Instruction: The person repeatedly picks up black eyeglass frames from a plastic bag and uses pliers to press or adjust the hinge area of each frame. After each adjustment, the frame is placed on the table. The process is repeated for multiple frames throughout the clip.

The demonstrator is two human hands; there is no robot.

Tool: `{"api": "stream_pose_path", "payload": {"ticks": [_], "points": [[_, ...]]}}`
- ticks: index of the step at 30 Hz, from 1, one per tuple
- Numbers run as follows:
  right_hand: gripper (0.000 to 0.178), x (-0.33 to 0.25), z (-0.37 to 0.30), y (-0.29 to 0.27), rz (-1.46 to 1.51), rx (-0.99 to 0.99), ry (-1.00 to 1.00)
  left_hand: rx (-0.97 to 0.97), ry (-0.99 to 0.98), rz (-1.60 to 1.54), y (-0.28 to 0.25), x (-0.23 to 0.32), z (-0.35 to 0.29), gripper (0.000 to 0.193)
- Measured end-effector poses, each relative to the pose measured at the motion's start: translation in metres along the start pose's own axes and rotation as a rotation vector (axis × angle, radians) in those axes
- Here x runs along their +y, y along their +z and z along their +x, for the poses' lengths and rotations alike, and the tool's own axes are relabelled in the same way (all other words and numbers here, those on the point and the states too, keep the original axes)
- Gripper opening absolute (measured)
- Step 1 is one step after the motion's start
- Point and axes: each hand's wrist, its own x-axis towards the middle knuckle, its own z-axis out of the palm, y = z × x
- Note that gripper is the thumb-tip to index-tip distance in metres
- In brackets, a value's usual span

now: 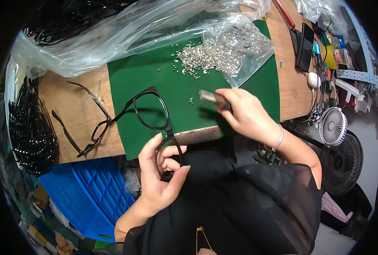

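My left hand point(157, 185) is closed on a black eyeglass frame point(167, 114), gripping one rim between thumb and fingers. The other rim and an arm of that frame stick out over the green mat point(146, 72). My right hand point(250, 112) is wrapped round a short tool point(210, 97) with a blunt grey metal head and a dark handle; its exact kind is unclear. Beside the tool lie a few small silvery metal pieces point(191, 101). Farther back is a heap of the same pieces point(197, 59), spilling from a clear plastic bag point(252, 46).
Another black eyeglass frame point(99, 127) rests on the wood at left, near a bundle of glossy black parts point(31, 127). Clear plastic sheeting point(91, 46) covers the back left. A blue basket point(91, 195) stands below the table edge. At right are a phone point(304, 46) and fans point(333, 126).
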Motion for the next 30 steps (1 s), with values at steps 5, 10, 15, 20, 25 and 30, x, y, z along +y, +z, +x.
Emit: {"api": "stream_pose_path", "payload": {"ticks": [5,10,15,20,25,30], "points": [[0.019,0.011,0.024,0.02,-0.02,0.04,-0.016,-0.027,-0.147,-0.008,0.011,0.0,-0.001,0.093],[0.019,0.007,0.027,0.023,-0.116,0.004,-0.092,-0.232,-0.345,-0.41,-0.005,0.007,0.009,0.081],[0.019,0.004,0.021,0.02,-0.026,0.029,-0.074,-0.104,-0.33,-0.097,0.004,-0.009,0.013,0.017],[0.012,-0.044,0.0,0.008,0.573,0.037,0.097,0.105,-0.143,-0.15,0.026,-0.014,0.011,0.034],[0.01,-0.063,-0.004,0.032,0.871,0.223,0.082,0.125,0.033,-0.201,0.039,-0.016,0.014,0.047],[0.013,-0.077,-0.004,0.031,1.319,0.131,0.35,0.093,0.022,-0.079,0.037,-0.015,0.012,0.05]]}}
